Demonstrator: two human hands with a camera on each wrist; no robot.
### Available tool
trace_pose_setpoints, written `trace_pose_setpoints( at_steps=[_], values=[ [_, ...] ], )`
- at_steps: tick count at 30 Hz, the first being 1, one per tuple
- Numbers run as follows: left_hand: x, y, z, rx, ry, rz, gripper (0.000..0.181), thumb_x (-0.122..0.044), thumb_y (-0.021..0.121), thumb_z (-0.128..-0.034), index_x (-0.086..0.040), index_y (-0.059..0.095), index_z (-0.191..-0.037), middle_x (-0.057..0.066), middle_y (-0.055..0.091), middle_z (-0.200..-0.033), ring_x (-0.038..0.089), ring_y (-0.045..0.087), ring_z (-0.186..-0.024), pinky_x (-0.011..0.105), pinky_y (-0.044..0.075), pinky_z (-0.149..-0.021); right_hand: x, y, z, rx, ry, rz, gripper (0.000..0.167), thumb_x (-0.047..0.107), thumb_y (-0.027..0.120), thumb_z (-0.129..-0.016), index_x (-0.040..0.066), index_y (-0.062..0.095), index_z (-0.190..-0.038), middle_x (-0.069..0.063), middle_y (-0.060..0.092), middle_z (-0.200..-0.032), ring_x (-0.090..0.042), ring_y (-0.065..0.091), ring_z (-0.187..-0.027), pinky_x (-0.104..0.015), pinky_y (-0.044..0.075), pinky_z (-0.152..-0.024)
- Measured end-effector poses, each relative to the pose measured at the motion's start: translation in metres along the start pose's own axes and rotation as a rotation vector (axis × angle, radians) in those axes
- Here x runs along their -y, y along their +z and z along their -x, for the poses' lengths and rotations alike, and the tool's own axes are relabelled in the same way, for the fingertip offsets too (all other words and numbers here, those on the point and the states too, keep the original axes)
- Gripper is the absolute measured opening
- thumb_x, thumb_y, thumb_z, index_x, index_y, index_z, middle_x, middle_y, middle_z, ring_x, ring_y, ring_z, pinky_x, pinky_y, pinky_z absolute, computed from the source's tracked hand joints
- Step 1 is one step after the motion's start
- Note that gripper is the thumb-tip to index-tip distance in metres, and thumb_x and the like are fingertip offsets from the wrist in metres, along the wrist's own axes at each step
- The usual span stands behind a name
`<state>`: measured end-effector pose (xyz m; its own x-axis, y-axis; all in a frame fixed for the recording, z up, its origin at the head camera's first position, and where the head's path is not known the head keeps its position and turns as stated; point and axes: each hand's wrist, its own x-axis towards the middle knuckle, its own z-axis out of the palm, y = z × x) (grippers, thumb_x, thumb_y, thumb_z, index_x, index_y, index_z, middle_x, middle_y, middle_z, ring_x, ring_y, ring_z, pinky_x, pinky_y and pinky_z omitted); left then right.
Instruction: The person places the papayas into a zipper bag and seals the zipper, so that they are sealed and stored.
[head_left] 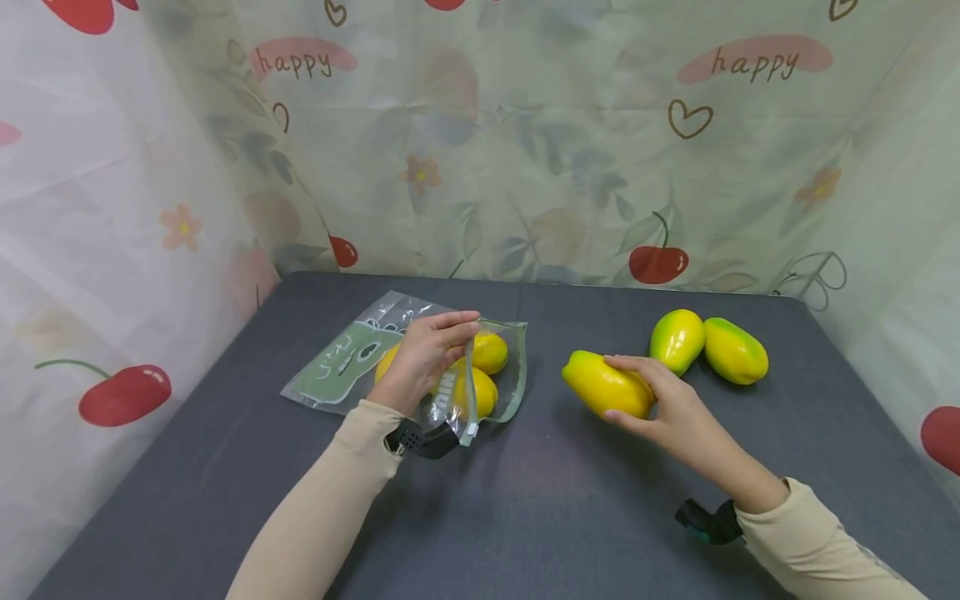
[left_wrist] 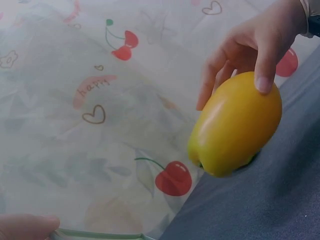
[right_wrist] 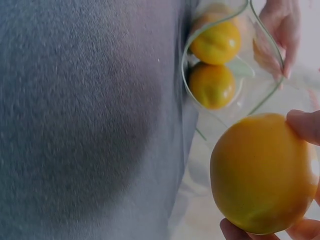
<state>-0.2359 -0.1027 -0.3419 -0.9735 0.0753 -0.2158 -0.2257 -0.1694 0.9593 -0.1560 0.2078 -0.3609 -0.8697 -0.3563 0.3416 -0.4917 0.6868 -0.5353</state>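
A yellow-green mango (head_left: 606,384) is held in my right hand (head_left: 672,408), lifted above the table to the right of the bag. In the right wrist view the thumb and fingers grip the mango (right_wrist: 262,172) from one side. My left hand (head_left: 422,357) pinches the upper rim of a clear zip bag (head_left: 517,379) with a green cartoon print, and its mouth gapes toward the right. Several yellow mangoes (right_wrist: 212,85) lie inside the bag, one partly hidden behind the left hand.
Two more mangoes, a left one (head_left: 677,340) and a right one (head_left: 737,351), lie side by side at the table's back right. The dark grey table (head_left: 517,517) is enclosed by a printed curtain (head_left: 495,150) at the back and sides.
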Motion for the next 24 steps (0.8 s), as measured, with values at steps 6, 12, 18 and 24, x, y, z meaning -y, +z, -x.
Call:
trace_pose_setpoints(
  at_steps=[6,12,18,24],
  values=[
    [-0.001,0.000,0.001,0.001,-0.004,-0.003,0.035,-0.009,0.068,-0.0906,0.000,0.064,-0.124,0.007,0.062,-0.121,0.020,0.058,-0.097,0.020,0.053,-0.078,0.002,0.009,-0.003,0.039,-0.022,-0.049,0.060,0.020,0.078,-0.082,0.010,0.051,-0.135,-0.008,0.053,-0.136,-0.026,0.052,-0.120,-0.047,0.045,-0.096],
    [-0.001,0.000,0.000,0.001,-0.001,-0.007,0.037,-0.009,0.068,-0.0907,0.001,0.062,-0.126,0.008,0.062,-0.122,0.021,0.057,-0.098,0.020,0.052,-0.078,0.006,0.016,-0.008,0.080,-0.019,-0.067,0.061,0.019,0.078,-0.082,0.009,0.051,-0.135,-0.009,0.052,-0.135,-0.027,0.052,-0.119,-0.047,0.046,-0.096],
    [0.000,0.001,-0.001,-0.011,0.001,-0.005,0.038,-0.009,0.069,-0.0901,0.001,0.062,-0.126,0.006,0.062,-0.118,0.021,0.057,-0.098,0.020,0.052,-0.077,0.011,0.023,-0.010,0.119,-0.015,-0.076,0.061,0.020,0.078,-0.083,0.009,0.051,-0.136,-0.011,0.052,-0.135,-0.028,0.052,-0.118,-0.048,0.047,-0.096],
    [0.000,0.001,-0.001,-0.013,0.007,-0.008,0.037,-0.010,0.069,-0.0900,0.001,0.063,-0.125,0.005,0.062,-0.116,0.023,0.057,-0.100,0.020,0.052,-0.078,0.016,0.031,-0.012,0.139,-0.032,-0.083,0.061,0.018,0.079,-0.082,0.009,0.051,-0.135,-0.009,0.053,-0.134,-0.026,0.054,-0.117,-0.046,0.048,-0.095]
  ],
)
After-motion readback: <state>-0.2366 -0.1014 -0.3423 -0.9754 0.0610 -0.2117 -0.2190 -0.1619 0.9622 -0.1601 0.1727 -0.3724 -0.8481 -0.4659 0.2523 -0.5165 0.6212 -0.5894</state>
